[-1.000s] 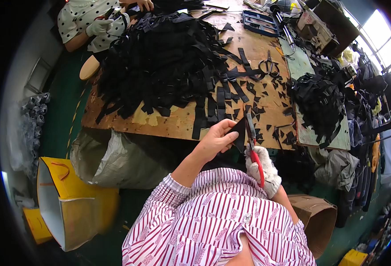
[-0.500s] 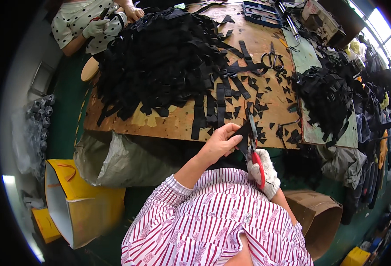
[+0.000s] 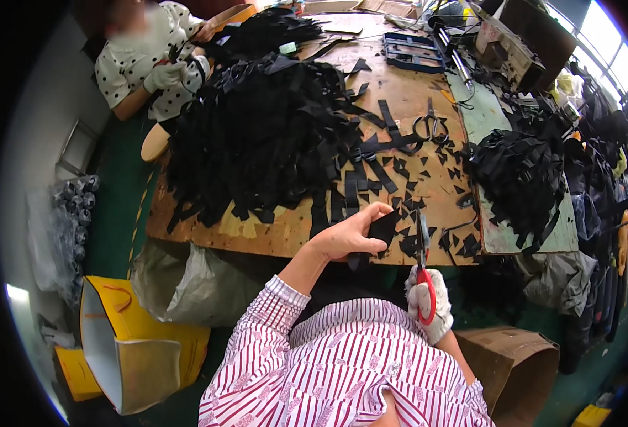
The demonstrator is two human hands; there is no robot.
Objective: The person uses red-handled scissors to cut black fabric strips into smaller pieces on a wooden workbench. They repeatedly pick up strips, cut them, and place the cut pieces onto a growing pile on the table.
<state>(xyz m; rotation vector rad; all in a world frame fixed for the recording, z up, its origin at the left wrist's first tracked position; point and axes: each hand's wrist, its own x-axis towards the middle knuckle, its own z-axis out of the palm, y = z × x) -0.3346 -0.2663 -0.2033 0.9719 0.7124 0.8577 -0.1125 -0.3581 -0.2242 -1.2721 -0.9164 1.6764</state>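
Observation:
My bare left hand [image 3: 349, 236] is at the table's front edge. A black webbing strap [image 3: 382, 229] lies in it, showing between the spread thumb and forefinger, with a dark end hanging below; the other fingers are partly hidden. My right hand [image 3: 438, 306], in a white knitted glove, grips red-handled scissors [image 3: 426, 285]. Their blades point away from me, to the right of the strap and apart from it. Small black cut scraps [image 3: 408, 245] are scattered beyond both hands. A large heap of black straps [image 3: 264, 135] covers the table's left part.
Another pair of scissors [image 3: 430, 128] lies on the wooden table [image 3: 299, 224]. A blue tray [image 3: 413, 53] is farther back. More black straps [image 3: 520, 171] are piled on the green board at right. A co-worker [image 3: 150, 64] in dotted clothing is at far left. A cardboard box [image 3: 513, 356] stands below right.
The scissors have moved away from the strap, slightly right. My left thumb and forefinger have spread apart. The view has shifted, showing more of the table's far side and the co-worker.

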